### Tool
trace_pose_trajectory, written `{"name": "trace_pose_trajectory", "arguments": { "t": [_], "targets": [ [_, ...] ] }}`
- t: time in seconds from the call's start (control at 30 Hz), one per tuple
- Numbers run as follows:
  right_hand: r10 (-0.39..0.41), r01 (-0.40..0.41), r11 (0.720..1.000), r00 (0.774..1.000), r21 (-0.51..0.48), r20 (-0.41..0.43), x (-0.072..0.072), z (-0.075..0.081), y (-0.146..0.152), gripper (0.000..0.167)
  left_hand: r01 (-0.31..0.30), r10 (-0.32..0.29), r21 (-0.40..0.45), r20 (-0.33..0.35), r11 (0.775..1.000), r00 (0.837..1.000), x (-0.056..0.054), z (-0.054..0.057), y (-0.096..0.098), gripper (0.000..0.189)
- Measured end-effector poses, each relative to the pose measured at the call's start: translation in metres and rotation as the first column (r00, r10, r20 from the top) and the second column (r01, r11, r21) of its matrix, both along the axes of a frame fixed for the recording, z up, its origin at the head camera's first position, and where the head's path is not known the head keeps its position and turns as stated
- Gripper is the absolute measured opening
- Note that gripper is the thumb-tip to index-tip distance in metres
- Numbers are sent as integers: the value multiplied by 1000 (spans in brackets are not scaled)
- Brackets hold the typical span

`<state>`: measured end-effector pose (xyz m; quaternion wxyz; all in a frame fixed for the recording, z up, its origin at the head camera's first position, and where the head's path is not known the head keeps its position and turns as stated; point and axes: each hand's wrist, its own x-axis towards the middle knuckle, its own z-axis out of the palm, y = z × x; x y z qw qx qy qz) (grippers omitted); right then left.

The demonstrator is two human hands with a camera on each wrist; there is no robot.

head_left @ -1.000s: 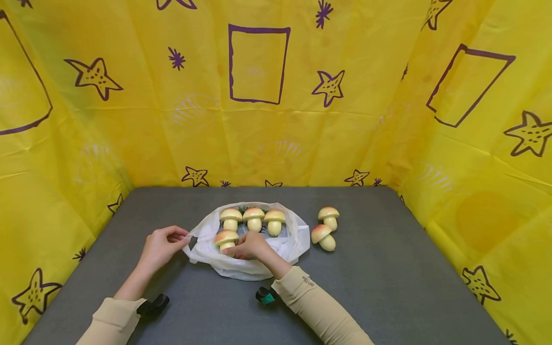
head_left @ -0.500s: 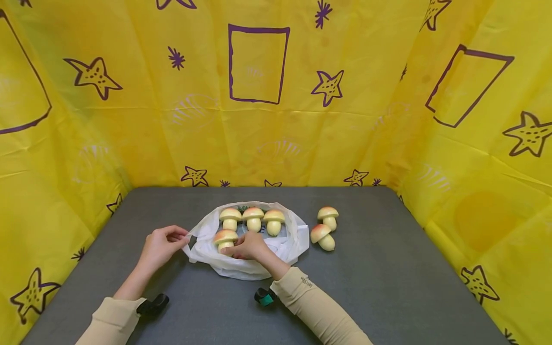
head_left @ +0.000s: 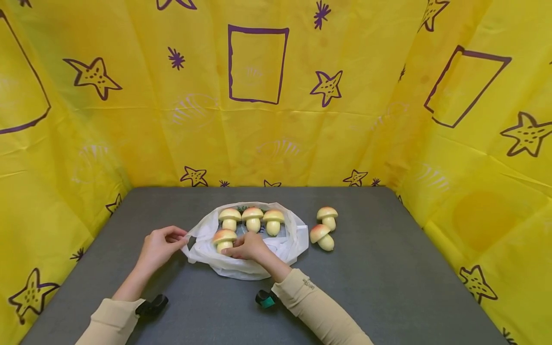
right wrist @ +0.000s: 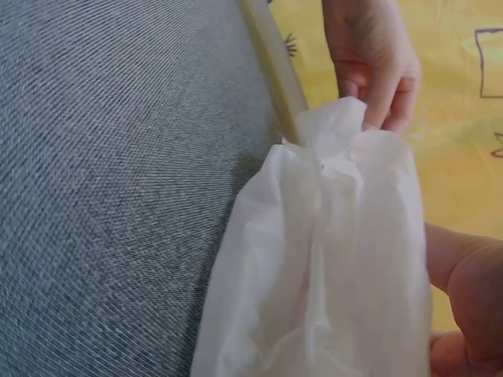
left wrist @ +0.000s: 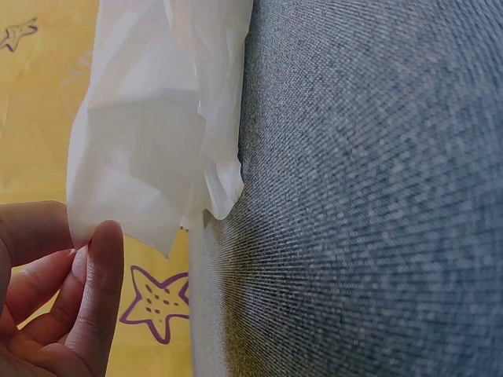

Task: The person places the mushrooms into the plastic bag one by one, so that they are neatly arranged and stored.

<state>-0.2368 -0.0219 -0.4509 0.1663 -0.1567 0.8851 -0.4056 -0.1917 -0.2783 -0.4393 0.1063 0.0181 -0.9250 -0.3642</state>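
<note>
A white plastic bag [head_left: 241,272] lies spread open on the table. At its left end my left hand [head_left: 158,247] pinches the bag's edge between thumb and fingers, seen closely in the left wrist view. My right hand [head_left: 252,247] reaches into the bag's mouth and holds a toy mushroom [head_left: 224,235] with a reddish-yellow cap, its fingertips at the pale stem. Behind it in the bag lie three more: a left mushroom [head_left: 229,214], a middle mushroom [head_left: 252,213] and a right mushroom [head_left: 273,216]. In the right wrist view the bag's side hides my fingertips.
Right of the bag, two mushrooms lie on the dark grey table [head_left: 379,268]: a far mushroom [head_left: 327,213] and a near mushroom [head_left: 320,233], close against each other. Yellow cloth [head_left: 185,139] with drawn starfish surrounds the table at the back and sides.
</note>
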Motion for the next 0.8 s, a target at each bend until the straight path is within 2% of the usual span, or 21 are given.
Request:
{"name": "trace_pose_trajectory", "arguments": {
  "t": [0.27,0.47,0.8],
  "targets": [
    [34,-34,999,999,14,-28,4,12,12,33,-1,1,2,5,1000,1000,0,0,0,18],
    [7,-2,996,998,-86,60,6,23,22,28,0,0,-3,-2,1000,1000,0,1,-1,18],
    [26,-18,987,999,-157,47,9,41,48,36,6,-6,-12,-3,1000,1000,-1,0,-3,17]
  ]
}}
